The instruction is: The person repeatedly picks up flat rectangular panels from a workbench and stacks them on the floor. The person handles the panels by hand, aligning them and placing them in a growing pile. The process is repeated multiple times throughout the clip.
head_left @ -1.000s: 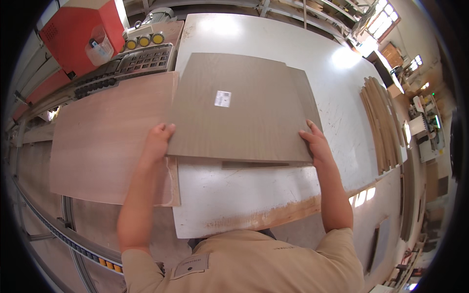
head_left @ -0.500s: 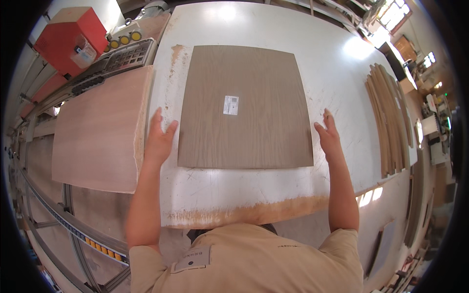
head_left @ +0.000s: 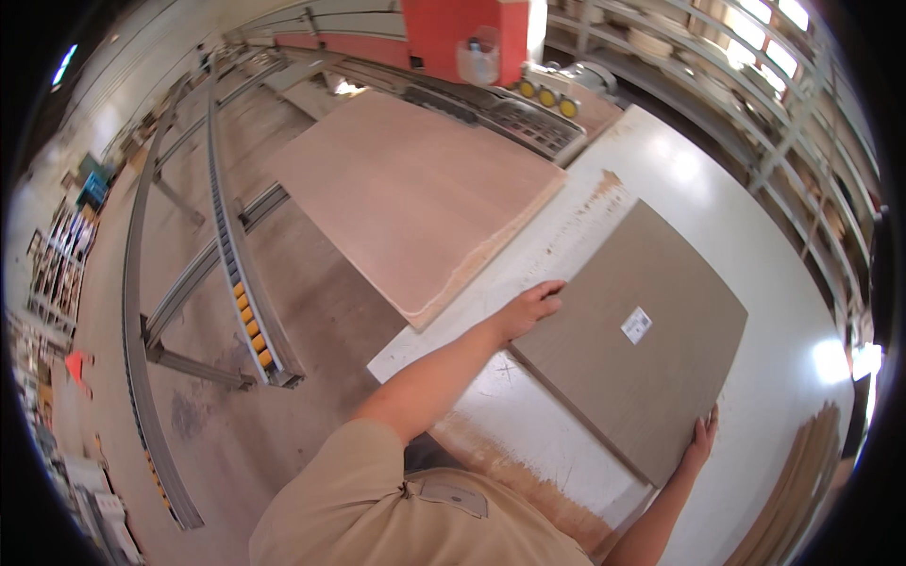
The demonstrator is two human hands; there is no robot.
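Note:
A grey-brown wood-grain panel [head_left: 651,377] with a small white label [head_left: 636,325] lies over the white worktable [head_left: 755,241], between my two hands. My left hand [head_left: 531,311] holds its left edge, with the thumb and fingers closed on the border. On the opposite edge, toward the near corner, my right hand [head_left: 700,441] grips the panel with its fingers along the side. The undersides of both hands are hidden. Whether the panel is lifted off the table cannot be made out.
A pinkish board [head_left: 415,189] with a rough edge lies left of the table, beside a red machine [head_left: 462,33]. A roller rail [head_left: 231,245] runs along the left. Brown wooden strips [head_left: 797,481] are stacked at the right. Metal shelving [head_left: 783,132] stands behind.
My view has swung to the left, so the panel now appears farther right and turned. Both hands, apart from the panel before, have closed on its side edges.

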